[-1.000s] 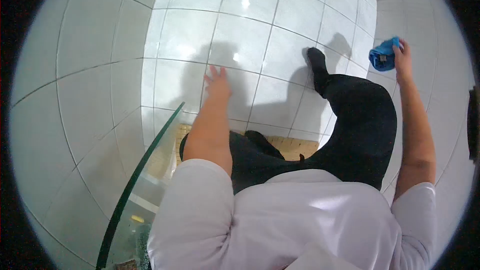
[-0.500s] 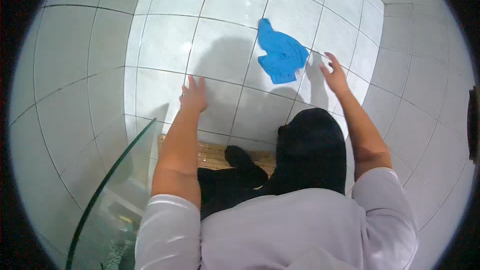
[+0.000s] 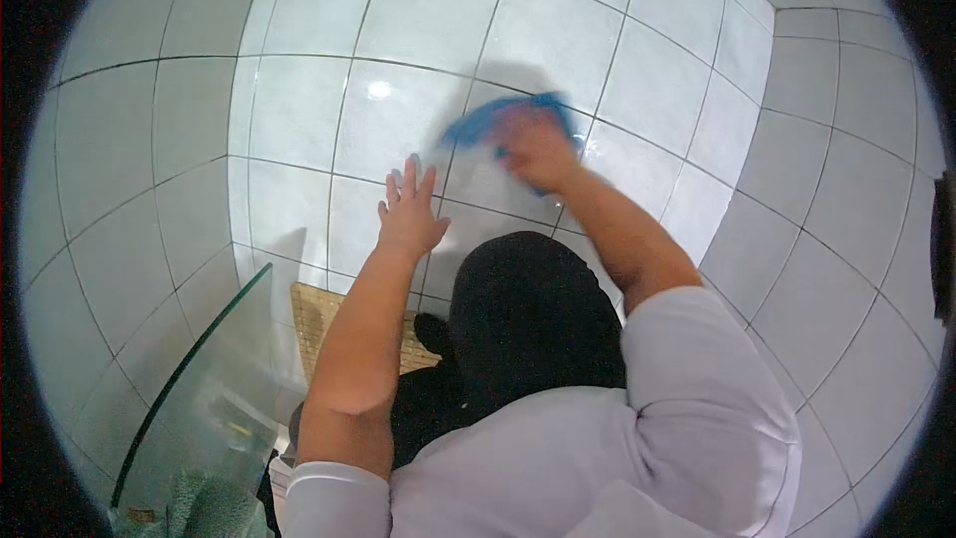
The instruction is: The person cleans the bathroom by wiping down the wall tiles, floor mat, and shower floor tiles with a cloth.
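My right hand (image 3: 538,149), smeared by motion, is on a blue cloth (image 3: 478,123) against the white tiles (image 3: 428,15). Part of the cloth sticks out to the left of the fingers and part shows above them. To its lower left, my left hand (image 3: 408,214) lies with fingers spread on the tiles and holds nothing. My bent knee (image 3: 533,299) in dark trousers is below and between the two hands.
A glass panel (image 3: 189,389) with a green edge stands at the lower left. Behind my left forearm lies a slatted, wood-coloured mat (image 3: 314,314). Grey tiled walls rise on the left (image 3: 110,139) and right (image 3: 836,239).
My right hand has moved left onto the blue cloth, which is now bunched and shifted left. The left hand has moved slightly right and down, and the view has shifted.
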The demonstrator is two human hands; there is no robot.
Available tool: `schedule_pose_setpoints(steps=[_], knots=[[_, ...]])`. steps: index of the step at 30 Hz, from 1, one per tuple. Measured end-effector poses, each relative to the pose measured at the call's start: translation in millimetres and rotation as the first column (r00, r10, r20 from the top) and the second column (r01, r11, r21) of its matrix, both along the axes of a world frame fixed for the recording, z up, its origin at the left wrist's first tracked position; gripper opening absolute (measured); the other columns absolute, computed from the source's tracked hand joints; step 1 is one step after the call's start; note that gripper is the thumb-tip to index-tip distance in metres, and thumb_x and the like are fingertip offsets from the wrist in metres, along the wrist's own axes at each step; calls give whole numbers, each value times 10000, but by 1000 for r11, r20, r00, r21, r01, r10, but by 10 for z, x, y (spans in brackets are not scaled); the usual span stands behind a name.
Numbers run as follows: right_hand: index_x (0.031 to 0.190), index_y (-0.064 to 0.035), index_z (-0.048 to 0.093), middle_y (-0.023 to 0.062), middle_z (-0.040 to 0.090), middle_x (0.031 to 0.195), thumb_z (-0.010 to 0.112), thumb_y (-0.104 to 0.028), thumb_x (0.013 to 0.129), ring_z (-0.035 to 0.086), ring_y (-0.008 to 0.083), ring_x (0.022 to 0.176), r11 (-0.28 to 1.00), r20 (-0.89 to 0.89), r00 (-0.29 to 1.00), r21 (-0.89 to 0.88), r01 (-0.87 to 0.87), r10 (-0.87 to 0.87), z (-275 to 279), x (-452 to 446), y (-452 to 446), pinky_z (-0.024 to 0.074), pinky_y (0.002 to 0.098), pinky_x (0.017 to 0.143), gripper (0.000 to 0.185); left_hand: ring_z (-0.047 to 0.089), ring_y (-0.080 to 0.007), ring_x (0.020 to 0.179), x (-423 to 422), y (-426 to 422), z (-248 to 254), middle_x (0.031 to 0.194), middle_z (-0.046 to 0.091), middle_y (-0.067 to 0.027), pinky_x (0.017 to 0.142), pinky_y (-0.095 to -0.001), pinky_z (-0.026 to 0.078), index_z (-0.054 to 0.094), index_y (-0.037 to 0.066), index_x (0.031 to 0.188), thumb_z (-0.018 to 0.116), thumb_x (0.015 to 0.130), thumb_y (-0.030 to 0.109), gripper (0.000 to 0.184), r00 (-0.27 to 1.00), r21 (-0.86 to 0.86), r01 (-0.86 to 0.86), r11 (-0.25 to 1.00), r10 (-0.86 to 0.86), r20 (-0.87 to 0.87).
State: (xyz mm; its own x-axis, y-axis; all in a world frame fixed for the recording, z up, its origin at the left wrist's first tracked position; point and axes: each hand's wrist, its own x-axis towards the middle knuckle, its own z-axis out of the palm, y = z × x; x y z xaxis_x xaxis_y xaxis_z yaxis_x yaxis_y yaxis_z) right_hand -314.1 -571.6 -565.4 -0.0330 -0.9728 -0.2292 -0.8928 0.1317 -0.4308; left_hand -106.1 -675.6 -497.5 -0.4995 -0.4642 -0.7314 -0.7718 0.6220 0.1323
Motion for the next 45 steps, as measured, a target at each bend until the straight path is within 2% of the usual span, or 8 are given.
schedule_pose_setpoints(steps=[9,15,20,26,32,35,41,45], knots=[[1331,-193,253,168,197,1377,363,-419,849,179,396,1251,217,-387,184,-43,975,-904,-345,-1210,1483,194,622,923,544,62,-295,1309,-298,167,-230,1429,-70,-59,980,-563,208,43,223,1368,661,669,211,933,929,248,169,954,-238,282],[1212,-246,437,73,323,1329,509,-361,753,271,331,1225,977,-144,982,155,146,-124,-29,377,1249,196,584,943,478,95,-297,1305,-314,104,-229,1428,-81,-67,974,-581,201,34,218,1368,572,669,65,895,885,247,270,931,-341,317],[1205,-276,436,57,345,1317,494,-360,774,277,275,1231,970,-121,973,124,211,-196,65,-95,1482,204,531,972,443,99,-277,1309,-270,152,-185,1435,-13,-44,1014,-522,160,85,222,1369,494,706,53,797,885,160,240,957,-284,369],[1329,-201,251,116,154,1403,408,-450,838,165,352,1269,231,-356,235,54,971,-904,-253,-576,2945,173,542,983,572,62,-350,1299,-138,227,44,1425,60,-88,999,-508,215,133,313,1348,576,705,116,805,939,67,301,951,-308,154],[1338,-141,227,173,124,1393,405,-410,857,113,368,1276,-655,-416,-543,194,731,-729,-388,1306,3553,162,482,1016,578,67,-374,1290,-68,202,-39,1419,67,-117,1011,-460,224,164,317,1340,604,716,134,785,969,35,247,968,-247,-28],[1305,-101,299,172,158,1385,407,-335,864,128,367,1273,-695,-601,-396,417,585,-694,-485,1052,3209,145,499,1014,511,77,-386,1283,-110,200,-44,1411,82,-141,1030,-435,199,179,306,1338,599,722,121,768,967,30,233,972,-229,-111],[1300,-127,280,120,254,1360,406,-326,852,219,355,1237,-416,-309,-409,-46,908,-859,-40,-328,1559,183,575,956,506,93,-404,1273,-52,256,-168,1387,120,-195,1046,-426,165,196,269,1336,580,731,110,734,951,63,229,971,-210,-227],[1290,-227,334,83,287,1352,429,-362,815,231,338,1238,624,-384,548,-102,775,-743,-274,-348,1004,177,602,943,503,108,-412,1267,-125,280,-16,1380,139,-197,1037,-433,188,198,219,1340,569,736,113,717,957,31,231,972,-221,-185]])
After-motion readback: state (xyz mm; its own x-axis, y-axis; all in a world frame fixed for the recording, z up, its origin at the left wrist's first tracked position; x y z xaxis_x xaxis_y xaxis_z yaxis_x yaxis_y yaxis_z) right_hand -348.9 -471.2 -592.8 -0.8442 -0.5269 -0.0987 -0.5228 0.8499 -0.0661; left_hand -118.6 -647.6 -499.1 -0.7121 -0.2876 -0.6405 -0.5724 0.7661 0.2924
